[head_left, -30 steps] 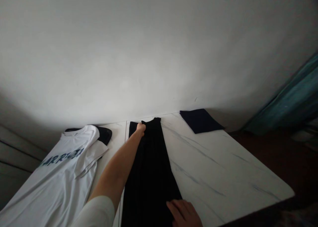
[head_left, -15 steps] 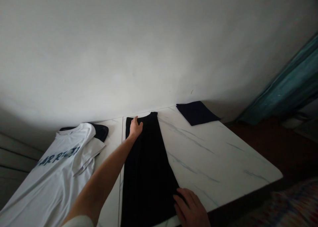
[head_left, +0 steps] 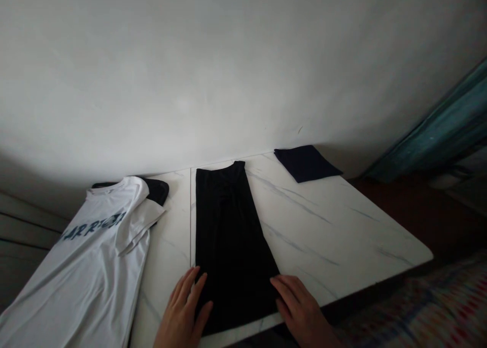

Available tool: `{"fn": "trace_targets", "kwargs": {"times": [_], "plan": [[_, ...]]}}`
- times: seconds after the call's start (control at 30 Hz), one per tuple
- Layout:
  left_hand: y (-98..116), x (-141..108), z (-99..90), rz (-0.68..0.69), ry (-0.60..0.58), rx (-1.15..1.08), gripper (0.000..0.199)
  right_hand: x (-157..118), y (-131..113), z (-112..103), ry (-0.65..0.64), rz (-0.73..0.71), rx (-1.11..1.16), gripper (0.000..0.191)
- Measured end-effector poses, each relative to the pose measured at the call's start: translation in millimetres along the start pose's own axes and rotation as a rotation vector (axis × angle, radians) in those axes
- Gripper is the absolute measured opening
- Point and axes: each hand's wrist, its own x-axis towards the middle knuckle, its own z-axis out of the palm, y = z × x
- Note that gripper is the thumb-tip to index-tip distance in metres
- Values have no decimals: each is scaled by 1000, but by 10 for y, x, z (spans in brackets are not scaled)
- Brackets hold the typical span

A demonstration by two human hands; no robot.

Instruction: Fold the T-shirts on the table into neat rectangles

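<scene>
A long black garment (head_left: 232, 241) lies folded lengthwise on the white marble table (head_left: 327, 226), narrow end towards the wall. My left hand (head_left: 184, 307) sits at its lower left edge, fingers spread and touching the cloth. My right hand (head_left: 299, 305) rests flat at the lower right corner, its fingers against the edge and not visibly gripping. To the left lies a white T-shirt (head_left: 91, 256) with dark blue lettering, a sleeve folded over. A black item (head_left: 157, 190) pokes out from under its collar end. A folded navy cloth (head_left: 306, 163) lies at the table's far right.
A white wall (head_left: 228, 74) rises behind the table. A teal curtain (head_left: 429, 140) hangs at the right, above a dark floor. Patterned fabric (head_left: 426, 307) shows at the lower right, beyond the table's rounded corner.
My left hand has left the garment's top end and moved down to its lower left edge. My right hand stays near the lower right corner. The view has tilted slightly.
</scene>
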Motion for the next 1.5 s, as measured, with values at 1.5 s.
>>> {"fn": "trace_targets", "kwargs": {"times": [1.5], "plan": [[1309, 504, 357, 131, 46, -45, 27, -173, -9, -96, 127, -5, 15, 17]]}}
